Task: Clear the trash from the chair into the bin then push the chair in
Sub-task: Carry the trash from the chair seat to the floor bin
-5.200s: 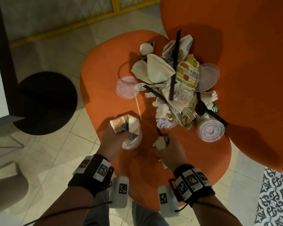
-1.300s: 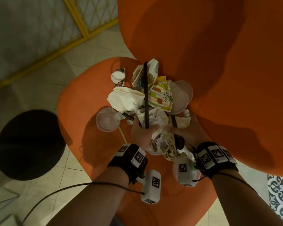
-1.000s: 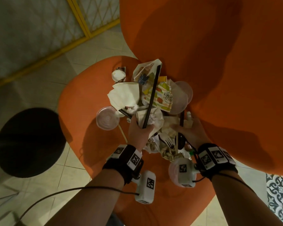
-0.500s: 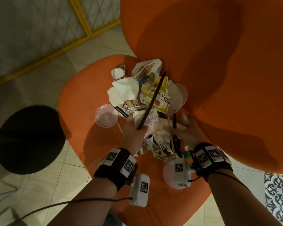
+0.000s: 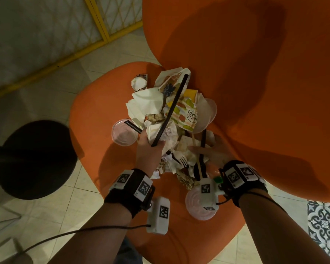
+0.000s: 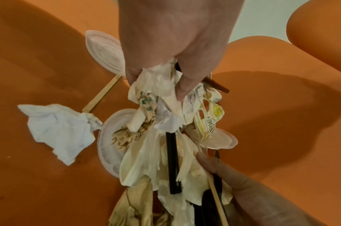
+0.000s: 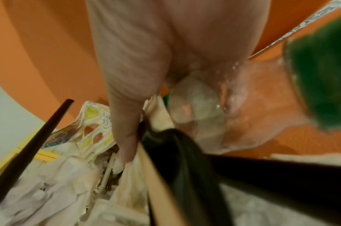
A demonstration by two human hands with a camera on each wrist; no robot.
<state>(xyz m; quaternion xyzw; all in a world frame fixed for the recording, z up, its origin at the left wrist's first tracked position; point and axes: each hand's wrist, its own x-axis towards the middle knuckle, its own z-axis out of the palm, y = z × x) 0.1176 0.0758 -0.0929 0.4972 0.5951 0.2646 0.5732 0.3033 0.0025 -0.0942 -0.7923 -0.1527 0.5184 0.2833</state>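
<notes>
Trash (image 5: pixel 171 119) is sitting piled on the orange chair (image 5: pixel 95 119). Left hand (image 5: pixel 150 149) is gripping crumpled napkins and a black straw (image 5: pixel 170 111); right hand (image 5: pixel 215 151) is holding a clear cup. A lid (image 5: pixel 123 134) is lying beside them.

two hands (image 5: pixel 150 149), one chair (image 5: pixel 95 119), three plastic lids (image 5: pixel 123 133).

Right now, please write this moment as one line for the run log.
stage: gathering trash | left hand: grips napkins, black straw | right hand: on pile | chair: trash on seat | bin: unseen
</notes>
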